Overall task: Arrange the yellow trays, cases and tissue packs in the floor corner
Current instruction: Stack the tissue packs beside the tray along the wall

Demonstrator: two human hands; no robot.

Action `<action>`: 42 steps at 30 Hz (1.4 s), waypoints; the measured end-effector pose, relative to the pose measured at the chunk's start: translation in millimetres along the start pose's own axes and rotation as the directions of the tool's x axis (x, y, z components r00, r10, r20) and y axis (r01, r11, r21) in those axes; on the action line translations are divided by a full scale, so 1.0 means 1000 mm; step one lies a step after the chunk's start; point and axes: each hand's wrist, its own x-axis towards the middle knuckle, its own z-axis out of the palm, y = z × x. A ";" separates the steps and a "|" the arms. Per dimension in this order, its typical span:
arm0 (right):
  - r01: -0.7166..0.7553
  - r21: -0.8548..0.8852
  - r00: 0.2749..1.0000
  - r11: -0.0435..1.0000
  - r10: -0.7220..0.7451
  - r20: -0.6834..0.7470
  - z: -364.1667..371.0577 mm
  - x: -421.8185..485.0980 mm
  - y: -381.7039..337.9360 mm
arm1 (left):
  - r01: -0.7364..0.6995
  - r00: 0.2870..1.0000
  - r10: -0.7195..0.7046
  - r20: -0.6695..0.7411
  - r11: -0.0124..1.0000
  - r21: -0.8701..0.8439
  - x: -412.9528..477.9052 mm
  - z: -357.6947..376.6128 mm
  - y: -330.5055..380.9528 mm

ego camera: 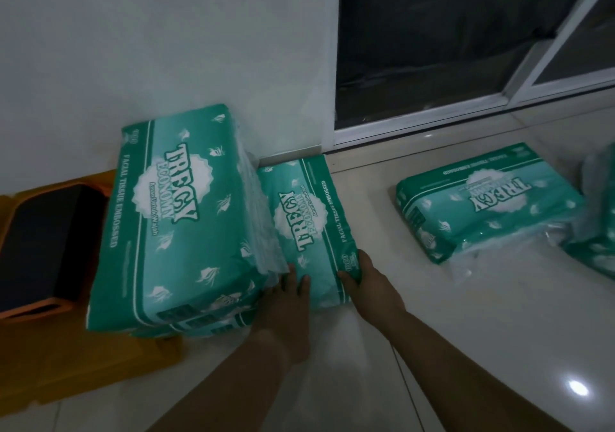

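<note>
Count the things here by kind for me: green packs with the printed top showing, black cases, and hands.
Green packs, printed top showing: 3
Black cases: 1
Hands: 2, the left hand and the right hand
Total: 6
More packs sit under the left one and at the right edge, too hidden to count.

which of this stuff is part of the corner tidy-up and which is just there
Part of the job: stacked tissue packs; middle tissue pack, touched by the left hand and gripped by the right hand; lone tissue pack at right; yellow tray; black case.

Just there: white wall; sliding glass door.
</note>
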 end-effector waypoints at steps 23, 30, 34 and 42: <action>-0.312 0.816 0.838 0.487 0.546 -0.005 -0.054 -0.004 0.037 | -0.146 0.989 0.138 -0.051 0.961 -0.236 0.004 -0.017 0.029; -0.198 0.957 0.639 0.211 0.768 -0.037 -0.115 0.017 0.071 | -0.289 0.957 0.252 -0.142 0.866 -0.407 0.023 -0.048 0.066; -0.270 0.727 0.755 0.631 0.607 -0.246 -0.126 0.021 0.085 | -0.281 0.960 0.247 -0.134 0.847 -0.451 0.031 -0.069 0.073; -0.159 0.404 0.873 0.901 0.320 -0.369 -0.125 -0.012 0.104 | -0.280 0.959 0.256 -0.120 0.805 -0.524 0.036 -0.092 0.092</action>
